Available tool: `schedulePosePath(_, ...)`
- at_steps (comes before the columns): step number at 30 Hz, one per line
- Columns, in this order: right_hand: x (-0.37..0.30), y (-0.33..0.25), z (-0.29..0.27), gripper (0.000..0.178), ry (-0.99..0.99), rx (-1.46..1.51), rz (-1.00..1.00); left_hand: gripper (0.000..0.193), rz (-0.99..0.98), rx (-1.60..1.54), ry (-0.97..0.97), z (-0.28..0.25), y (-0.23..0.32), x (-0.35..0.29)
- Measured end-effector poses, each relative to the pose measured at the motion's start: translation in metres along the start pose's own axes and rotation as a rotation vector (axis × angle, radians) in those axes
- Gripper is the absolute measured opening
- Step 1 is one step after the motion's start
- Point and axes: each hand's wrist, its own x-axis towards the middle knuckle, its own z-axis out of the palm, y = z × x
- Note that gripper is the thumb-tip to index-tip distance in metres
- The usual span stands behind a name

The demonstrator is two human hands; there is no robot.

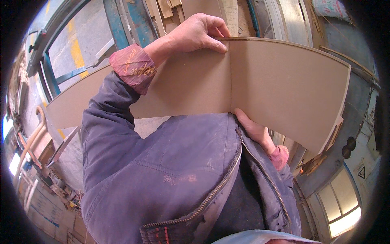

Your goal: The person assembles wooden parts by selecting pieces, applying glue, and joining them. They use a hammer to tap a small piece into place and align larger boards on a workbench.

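Note:
Two flat, light-brown fibreboard-like panels meet at a dark upright seam in front of my chest: a left panel [191,85] and a right panel [286,85]. My left hand [199,32] is closed over the top edge beside the seam, thumb on the near face and fingers bent behind. My right hand [251,127] is at the bottom edge by the seam, with its thumb side showing and its other fingers hidden behind the right panel. Whether the panels butt or overlap at the seam is hard to tell.
Blue metal framework [115,24] stands beyond the left panel, over a grey floor with a yellow stripe [75,44]. Wooden strips [162,12] lie behind the panels at the top. A curved wooden piece [40,122] is at far left, a lit window [340,199] at lower right.

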Motion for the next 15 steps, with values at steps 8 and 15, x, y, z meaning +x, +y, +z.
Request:
schedulePosePath(8, 0.0012, -0.0009, 0.0001, 0.032, -0.021, -0.019, 0.036, 0.048, -0.005, 0.162, 0.065, -0.0027, 0.0007, 0.0007)
schedulePosePath(15, 0.0040, -0.0027, 0.0005, 0.030, -0.035, -0.027, 0.016, 0.048, -0.039, 0.162, 0.042, -0.0046, 0.0028, 0.0014)
